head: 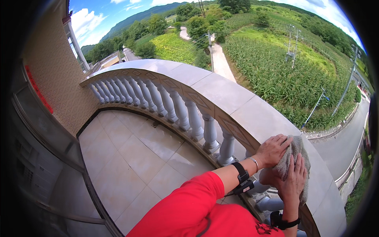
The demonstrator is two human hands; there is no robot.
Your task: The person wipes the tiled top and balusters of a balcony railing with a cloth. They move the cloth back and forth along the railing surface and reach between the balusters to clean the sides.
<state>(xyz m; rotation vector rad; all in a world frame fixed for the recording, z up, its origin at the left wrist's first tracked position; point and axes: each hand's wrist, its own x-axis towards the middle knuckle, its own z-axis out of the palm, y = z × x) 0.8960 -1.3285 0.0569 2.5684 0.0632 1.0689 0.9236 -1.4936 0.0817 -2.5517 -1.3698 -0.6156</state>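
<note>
A bunched grey towel (297,150) lies on the tiled top of the curved balustrade (220,89), at the lower right of the head view. My left hand (271,151) holds the towel's near upper side, its fingers bent over the cloth. Just below it, my right hand (293,179) presses on the same towel with fingers stretched along it. The towel's underside and parts of both thumbs are hidden. A thin bracelet (254,163) and a black strap (241,173) circle the left wrist and forearm; another black strap (284,220) is on the right wrist.
Pale blue balusters (180,109) stand beneath the rail, with a tiled balcony floor (133,148) inside. Framed glass panels (63,177) and a patterned tile wall (56,80) border the left. Beyond the rail, the ground drops to a road (340,157) and crop fields (266,62).
</note>
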